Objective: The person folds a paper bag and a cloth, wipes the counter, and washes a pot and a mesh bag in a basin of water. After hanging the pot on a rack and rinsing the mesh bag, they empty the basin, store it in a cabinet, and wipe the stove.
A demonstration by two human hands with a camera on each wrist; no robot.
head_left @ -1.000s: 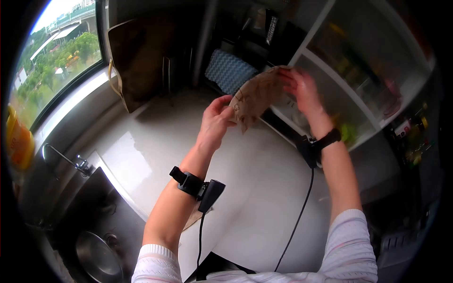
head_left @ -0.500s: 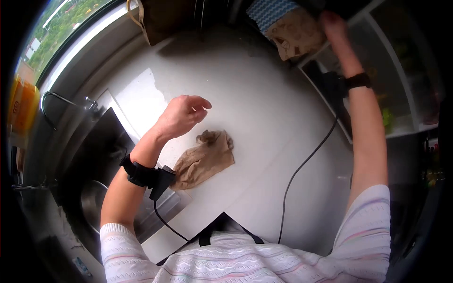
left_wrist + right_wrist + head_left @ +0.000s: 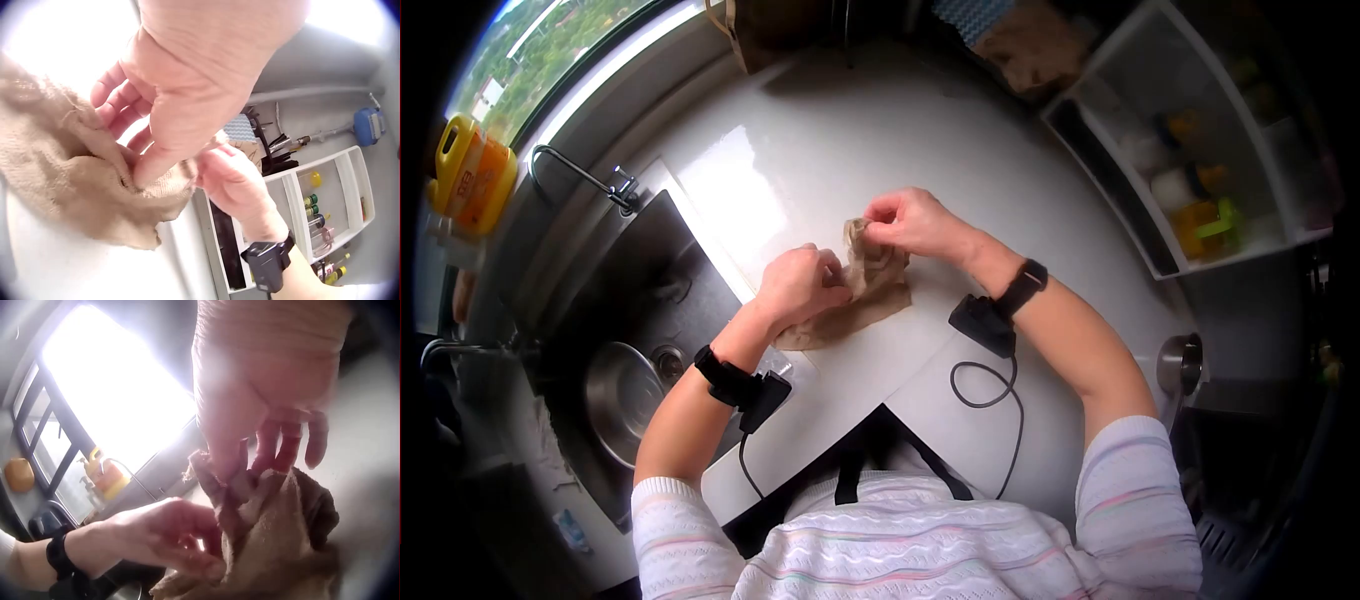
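Observation:
A small tan burlap bag (image 3: 855, 305) lies crumpled on the white counter (image 3: 960, 180) beside the sink. My left hand (image 3: 800, 285) pinches its left side, thumb and fingers curled into the cloth (image 3: 75, 181). At the bag's upper edge my right hand (image 3: 905, 220) pinches and lifts a corner of the fabric (image 3: 275, 544). Both hands meet over the bag, close together. A second brown printed bag (image 3: 1035, 45) lies at the back of the counter.
A steel sink (image 3: 615, 330) with a faucet (image 3: 585, 180) sits to the left, a metal bowl (image 3: 620, 395) inside it. An orange bottle (image 3: 470, 170) stands by the window. White shelves (image 3: 1200, 170) with small bottles stand at the right. Wrist-camera cables (image 3: 990, 385) trail across the counter.
My right hand left the printed bag at the back and came down to the burlap bag. The left hand dropped onto it too, and both now pinch the cloth.

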